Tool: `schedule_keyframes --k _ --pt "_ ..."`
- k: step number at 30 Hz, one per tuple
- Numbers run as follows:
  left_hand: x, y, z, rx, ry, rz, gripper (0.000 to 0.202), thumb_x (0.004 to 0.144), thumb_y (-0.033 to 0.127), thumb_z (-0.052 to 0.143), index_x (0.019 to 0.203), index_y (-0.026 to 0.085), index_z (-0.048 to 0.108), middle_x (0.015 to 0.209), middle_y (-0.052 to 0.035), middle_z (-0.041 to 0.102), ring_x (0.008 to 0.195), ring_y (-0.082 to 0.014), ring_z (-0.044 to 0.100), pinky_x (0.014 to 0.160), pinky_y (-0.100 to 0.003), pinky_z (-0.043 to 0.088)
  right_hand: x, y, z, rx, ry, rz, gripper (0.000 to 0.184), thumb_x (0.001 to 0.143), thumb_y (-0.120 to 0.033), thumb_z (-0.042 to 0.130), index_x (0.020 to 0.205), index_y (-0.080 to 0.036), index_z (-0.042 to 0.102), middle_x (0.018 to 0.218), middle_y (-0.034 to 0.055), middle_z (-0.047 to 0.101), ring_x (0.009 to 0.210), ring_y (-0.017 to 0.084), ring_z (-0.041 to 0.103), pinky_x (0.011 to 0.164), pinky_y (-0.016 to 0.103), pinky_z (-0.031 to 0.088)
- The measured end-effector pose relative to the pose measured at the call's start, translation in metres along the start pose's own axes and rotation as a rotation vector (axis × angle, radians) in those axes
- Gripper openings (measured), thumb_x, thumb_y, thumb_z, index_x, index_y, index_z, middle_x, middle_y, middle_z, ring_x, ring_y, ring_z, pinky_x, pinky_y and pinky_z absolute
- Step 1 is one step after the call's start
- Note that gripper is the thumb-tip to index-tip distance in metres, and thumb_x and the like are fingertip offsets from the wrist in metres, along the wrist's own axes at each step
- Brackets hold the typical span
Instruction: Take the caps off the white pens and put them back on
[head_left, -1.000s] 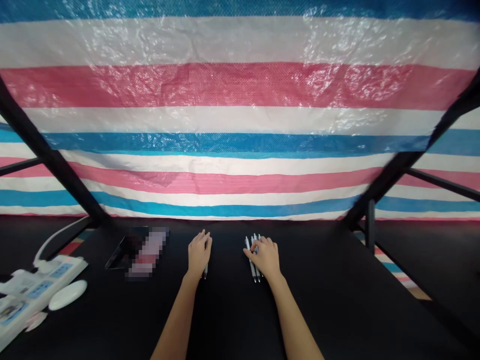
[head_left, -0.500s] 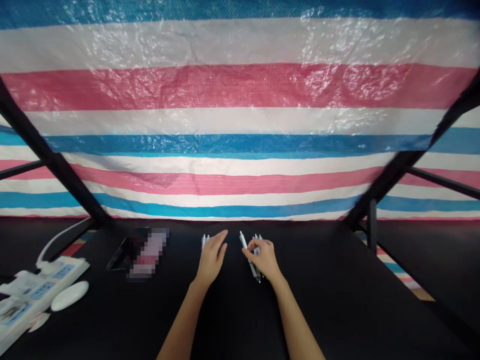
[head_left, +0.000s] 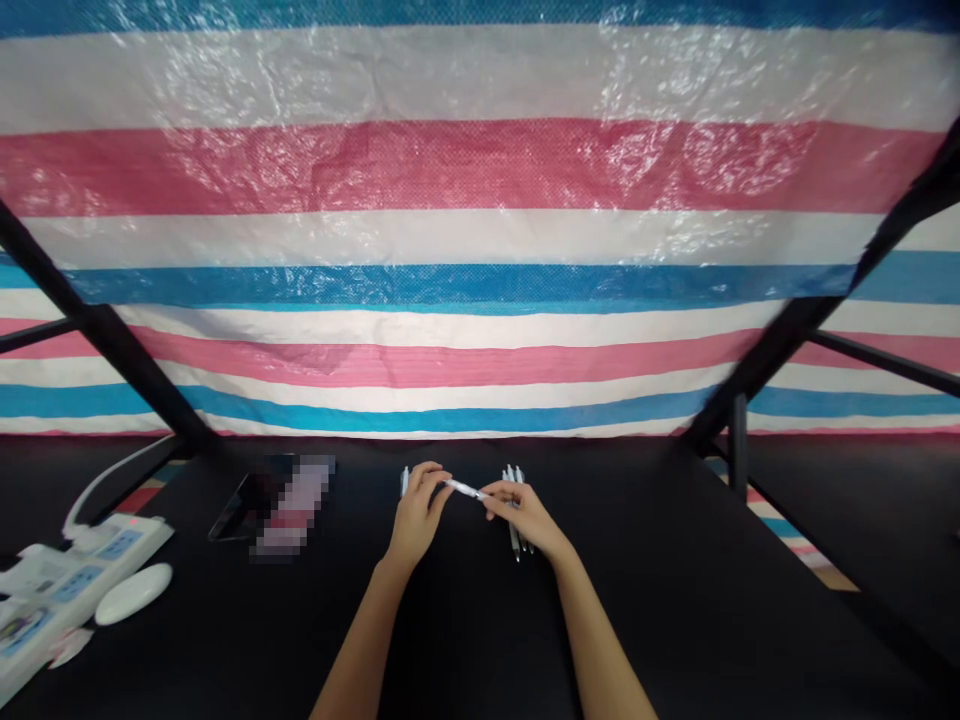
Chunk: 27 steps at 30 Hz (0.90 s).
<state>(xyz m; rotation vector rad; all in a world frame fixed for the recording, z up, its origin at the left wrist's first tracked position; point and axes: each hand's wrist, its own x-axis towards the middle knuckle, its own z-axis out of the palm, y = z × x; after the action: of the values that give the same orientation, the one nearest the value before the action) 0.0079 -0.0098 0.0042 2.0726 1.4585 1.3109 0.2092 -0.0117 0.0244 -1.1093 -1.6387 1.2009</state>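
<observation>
White retractable pen (head_left: 465, 489) spans the gap between the hands at lower centre of the frame, its long axis running nearly level from left to right. Neither hand is clearly nearer. Left hand (head_left: 416, 512): the left fingers (head_left: 435, 478) are curled closed and pinch the pen's left end. Right hand (head_left: 525, 516): the right fingers (head_left: 495, 491) are almost closed at the pen's right end; whether they grip it or only touch it cannot be determined.

Pen count: one held; one second pen (head_left: 405, 482) standing lengthwise behind the left hand, mostly hidden; at least two further pens (head_left: 515, 542) lying side by side under the right hand. All lie on the black desk (head_left: 660, 620). Toward the left of the frame lie one dark tablet (head_left: 232, 510), partly pixelated, one power strip (head_left: 75, 580) and one white mouse (head_left: 133, 593).
</observation>
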Motion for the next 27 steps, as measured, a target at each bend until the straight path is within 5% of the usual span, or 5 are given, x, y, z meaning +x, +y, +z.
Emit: schedule_keyframes --k 5,17,27 --pt "0.002 -0.006 -0.007 -0.024 0.129 -0.048 0.019 0.087 0.034 0.045 0.093 0.021 0.058 0.109 -0.0065 0.049 0.096 -0.0172 0.057 0.08 -0.029 0.049 0.001 0.009 -0.011 0.128 0.161 0.036 0.035 0.07 -0.046 0.065 0.09 -0.017 0.07 0.067 0.004 0.068 0.067 0.018 0.061 0.064 0.029 0.045" --pt "0.0 -0.002 -0.006 -0.016 0.031 -0.047 0.025 0.09 0.032 0.036 0.097 0.022 0.058 0.112 -0.0076 0.048 0.104 -0.0185 0.054 0.081 -0.029 0.048 0.003 0.009 -0.014 0.073 0.289 0.003 0.049 0.078 -0.056 0.052 0.05 -0.018 0.064 0.053 0.004 0.061 0.053 0.014 0.054 0.06 0.026 0.042" --pt "0.0 -0.001 -0.006 0.013 0.034 -0.044 0.024 0.09 0.031 0.035 0.089 0.021 0.057 0.111 -0.0073 0.046 0.098 -0.0176 0.055 0.073 -0.027 0.048 0.004 0.006 -0.011 0.074 0.288 0.052 0.06 0.076 -0.067 0.045 0.044 -0.019 0.061 0.051 0.0061 0.061 0.058 0.018 0.057 0.067 0.029 0.044"
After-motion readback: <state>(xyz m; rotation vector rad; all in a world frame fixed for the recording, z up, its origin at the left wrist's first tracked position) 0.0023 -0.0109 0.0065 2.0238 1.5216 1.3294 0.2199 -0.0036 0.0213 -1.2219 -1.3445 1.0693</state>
